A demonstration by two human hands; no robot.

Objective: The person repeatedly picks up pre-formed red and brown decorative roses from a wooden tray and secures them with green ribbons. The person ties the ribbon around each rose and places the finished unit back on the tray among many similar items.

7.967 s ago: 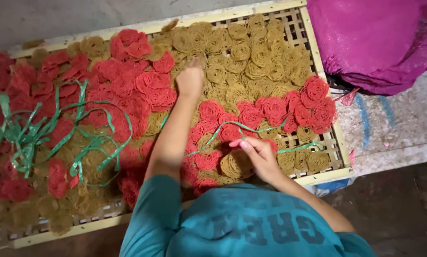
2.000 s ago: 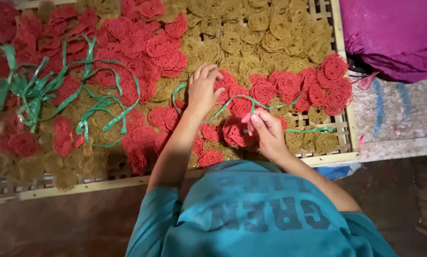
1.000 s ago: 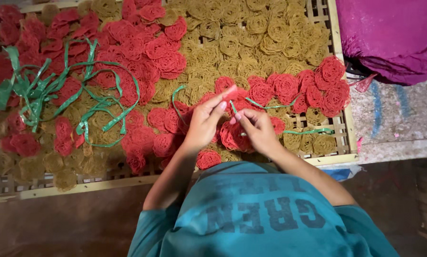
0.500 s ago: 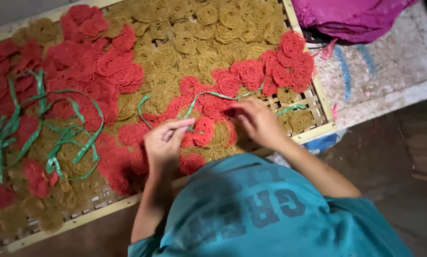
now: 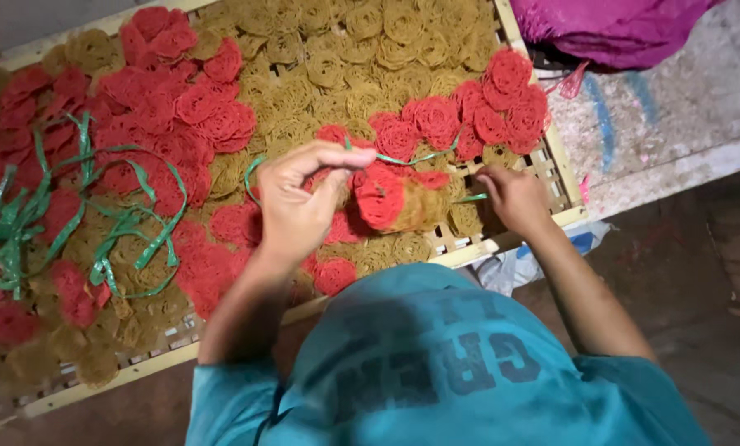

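My left hand is lifted over the near part of the bamboo tray, its fingers curled on a small stack of red and tan coiled rounds. A thin green strip runs from that hand across the red rounds. My right hand is low at the tray's near right edge, pinching the end of the green strip beside the stack. The two hands are about a hand's width apart, with the stack between them.
Red coiled rounds and tan coiled rounds cover the tray. A tangle of green strips lies at the left. A magenta cloth bundle sits on the grey ledge at the right. Dark floor lies below.
The view has shifted left. My left hand has risen with the stack of rounds, and my right hand has moved right toward the tray edge along the green strip.
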